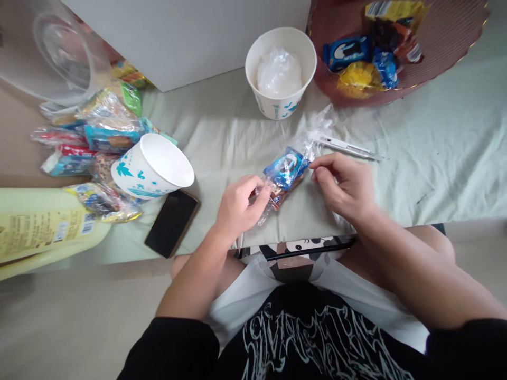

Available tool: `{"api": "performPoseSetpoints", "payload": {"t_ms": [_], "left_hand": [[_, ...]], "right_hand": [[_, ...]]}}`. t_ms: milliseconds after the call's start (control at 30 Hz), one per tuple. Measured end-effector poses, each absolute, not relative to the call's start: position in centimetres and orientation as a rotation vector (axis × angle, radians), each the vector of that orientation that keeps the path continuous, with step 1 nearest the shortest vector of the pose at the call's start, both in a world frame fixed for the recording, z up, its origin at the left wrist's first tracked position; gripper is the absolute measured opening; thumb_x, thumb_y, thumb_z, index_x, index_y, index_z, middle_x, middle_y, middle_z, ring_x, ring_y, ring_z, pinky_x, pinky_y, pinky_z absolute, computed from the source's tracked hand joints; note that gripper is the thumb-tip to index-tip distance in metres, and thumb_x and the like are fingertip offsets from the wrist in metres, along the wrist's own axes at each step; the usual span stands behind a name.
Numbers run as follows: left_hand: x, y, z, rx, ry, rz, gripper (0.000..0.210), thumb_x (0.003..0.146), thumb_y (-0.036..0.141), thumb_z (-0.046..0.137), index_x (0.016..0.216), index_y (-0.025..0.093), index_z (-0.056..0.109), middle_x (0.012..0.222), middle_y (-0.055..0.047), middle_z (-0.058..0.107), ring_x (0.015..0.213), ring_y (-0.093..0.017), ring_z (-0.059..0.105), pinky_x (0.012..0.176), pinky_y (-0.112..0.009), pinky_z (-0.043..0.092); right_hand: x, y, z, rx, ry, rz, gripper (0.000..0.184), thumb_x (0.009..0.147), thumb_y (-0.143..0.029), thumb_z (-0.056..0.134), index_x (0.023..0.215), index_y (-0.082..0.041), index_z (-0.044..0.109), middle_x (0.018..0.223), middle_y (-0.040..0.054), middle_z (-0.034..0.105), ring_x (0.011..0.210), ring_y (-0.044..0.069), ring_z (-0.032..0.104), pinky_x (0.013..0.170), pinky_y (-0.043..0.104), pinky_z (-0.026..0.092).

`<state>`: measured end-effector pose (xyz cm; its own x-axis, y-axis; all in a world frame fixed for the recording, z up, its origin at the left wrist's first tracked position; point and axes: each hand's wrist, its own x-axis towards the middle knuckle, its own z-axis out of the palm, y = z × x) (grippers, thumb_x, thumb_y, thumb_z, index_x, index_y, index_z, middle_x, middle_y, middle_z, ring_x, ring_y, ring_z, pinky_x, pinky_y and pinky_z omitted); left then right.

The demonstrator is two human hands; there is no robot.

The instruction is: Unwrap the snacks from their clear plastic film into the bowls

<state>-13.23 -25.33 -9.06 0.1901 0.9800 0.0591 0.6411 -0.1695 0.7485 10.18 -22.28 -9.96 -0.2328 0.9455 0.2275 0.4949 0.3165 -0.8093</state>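
A clear plastic bag (316,136) lies slantwise on the pale cloth, its crumpled upper end spread out. Inside it shows a blue snack packet (285,168), with brown-red wrappers partly hidden underneath. At the bag's lower left end, my left hand (242,205) pinches the plastic between thumb and fingers. My right hand (344,184) is at the other side, its curled fingertips closed on the bag's edge beside the blue packet. A white utility knife (350,148) lies just beyond my right hand.
A paper cup (280,108) holds crumpled clear plastic. Another paper cup (152,171) leans by a phone (172,222) and a pile of wrapped snacks (113,134). A reddish bowl (447,47) of packets stands back right; a white box (190,37) stands behind. A yellow bag (47,224) lies left.
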Motion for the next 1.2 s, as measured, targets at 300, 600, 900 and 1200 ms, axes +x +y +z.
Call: {"api": "performPoseSetpoints", "payload": {"t_ms": [300, 600, 900, 1200], "left_hand": [[-14.3, -25.0, -9.6, 1.456, 1.321, 0.987, 0.048, 0.097, 0.062, 0.055, 0.069, 0.022, 0.057, 0.096, -0.008, 0.066, 0.101, -0.022, 0.065, 0.083, -0.037, 0.057], [-13.6, -25.6, -7.5, 0.933, 1.014, 0.978, 0.062, 0.081, 0.083, 0.054, 0.068, 0.023, 0.047, 0.129, -0.006, 0.073, 0.120, -0.033, 0.070, 0.094, -0.058, 0.062], [-16.4, -25.9, -7.9, 0.921, 1.226, 1.117, 0.060, 0.094, 0.080, 0.019, 0.093, 0.034, 0.058, 0.129, -0.003, 0.071, 0.121, -0.028, 0.069, 0.075, -0.046, 0.062], [-16.7, -24.2, -8.3, 1.114, 1.158, 1.151, 0.057, 0.098, 0.074, 0.022, 0.104, 0.036, 0.064, 0.138, -0.001, 0.068, 0.133, -0.027, 0.063, 0.093, -0.050, 0.060]], "right_hand": [[9.3, -22.2, -10.4, -1.406, -1.864, 1.008, 0.021, 0.090, -0.028, 0.057, 0.107, -0.019, 0.066, 0.086, 0.0052, 0.073, 0.070, 0.017, 0.066, 0.068, 0.032, 0.055], [7.3, -23.7, -10.6, -0.977, -0.973, 1.985, 0.053, 0.087, -0.057, 0.066, 0.127, -0.026, 0.053, 0.112, 0.0064, 0.072, 0.090, 0.019, 0.071, 0.078, 0.036, 0.063], [5.5, -24.9, -10.5, -0.771, -0.392, 2.348, 0.054, 0.069, -0.040, 0.088, 0.113, -0.028, 0.058, 0.097, -0.0007, 0.072, 0.084, 0.018, 0.074, 0.084, 0.036, 0.063], [4.6, -24.8, -10.6, -0.867, -0.248, 2.247, 0.040, 0.074, -0.032, 0.088, 0.104, -0.025, 0.062, 0.097, 0.0007, 0.075, 0.086, 0.017, 0.075, 0.081, 0.033, 0.065]]}}
